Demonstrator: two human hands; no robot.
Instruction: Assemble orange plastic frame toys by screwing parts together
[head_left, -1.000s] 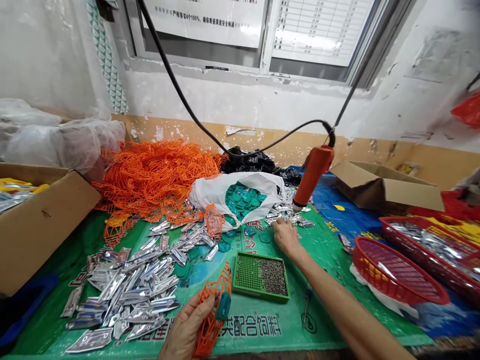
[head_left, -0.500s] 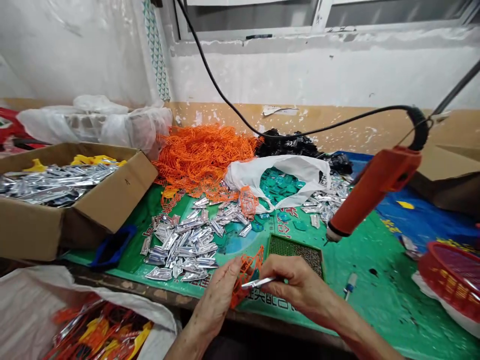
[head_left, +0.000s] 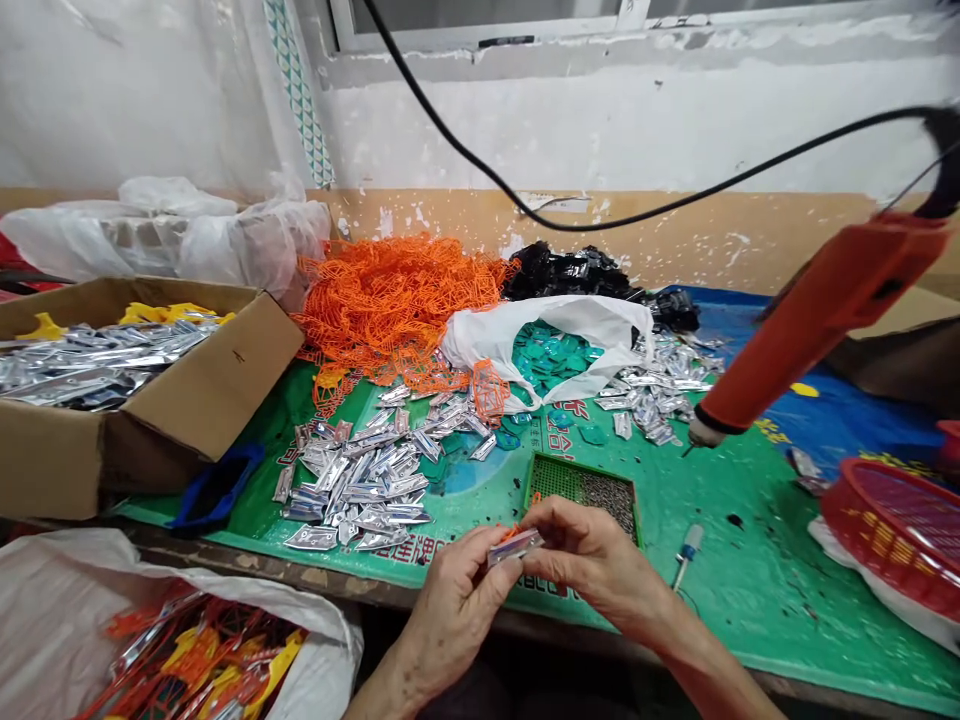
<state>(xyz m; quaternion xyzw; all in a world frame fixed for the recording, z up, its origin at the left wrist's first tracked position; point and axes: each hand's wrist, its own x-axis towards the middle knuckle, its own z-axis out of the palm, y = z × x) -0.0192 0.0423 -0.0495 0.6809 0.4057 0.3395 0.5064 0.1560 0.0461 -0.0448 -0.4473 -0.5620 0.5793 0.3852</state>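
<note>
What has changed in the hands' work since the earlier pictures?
The right hand has come back toward the camera from the metal pieces beside the white bag to meet the left hand. It has taken a shiny metal piece, now between both hands. The orange part, earlier plain in the left hand, is now mostly hidden. The green tray and the bag stayed in place.

From where I'm standing this bench [head_left: 390, 594] is packed — silvery metal pieces [head_left: 356, 485] heaped on its green sheet [head_left: 757, 590], an orange tangle [head_left: 397, 300] behind them, a white bag [head_left: 480, 335] of teal bits [head_left: 555, 358] beside that — plus a green tray [head_left: 556, 483] and a little screwdriver [head_left: 688, 550] nearer the front.
</note>
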